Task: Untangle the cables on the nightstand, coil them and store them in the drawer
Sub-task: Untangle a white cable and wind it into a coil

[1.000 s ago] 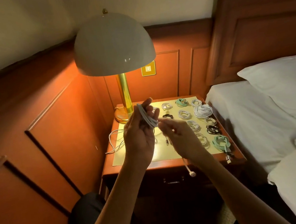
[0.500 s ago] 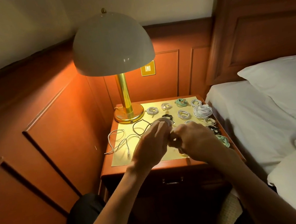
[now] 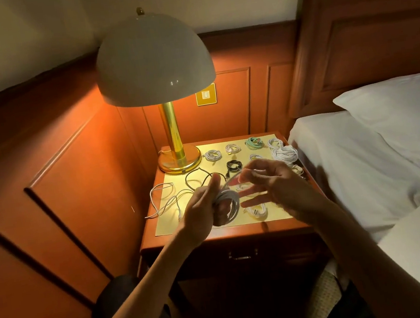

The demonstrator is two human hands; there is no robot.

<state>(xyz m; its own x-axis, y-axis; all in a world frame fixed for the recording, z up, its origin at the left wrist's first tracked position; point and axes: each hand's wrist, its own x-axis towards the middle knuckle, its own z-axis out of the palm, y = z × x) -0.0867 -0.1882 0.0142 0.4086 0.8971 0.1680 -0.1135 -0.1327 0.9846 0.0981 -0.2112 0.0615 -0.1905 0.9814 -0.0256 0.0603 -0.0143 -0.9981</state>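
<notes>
Both hands hover over the nightstand [image 3: 224,233]: the left hand [image 3: 202,213] grips a coiled white cable [image 3: 229,201]. The right hand [image 3: 273,185] is beside it, fingers spread and blurred, meeting a loose strand; whether it pinches is unclear.

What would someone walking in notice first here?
The big domed lamp glows at the nightstand's back left corner. In front, the left hand grips a white cable coil, the right hand close beside it. Small coiled cables line the nightstand's back and right side.
</notes>
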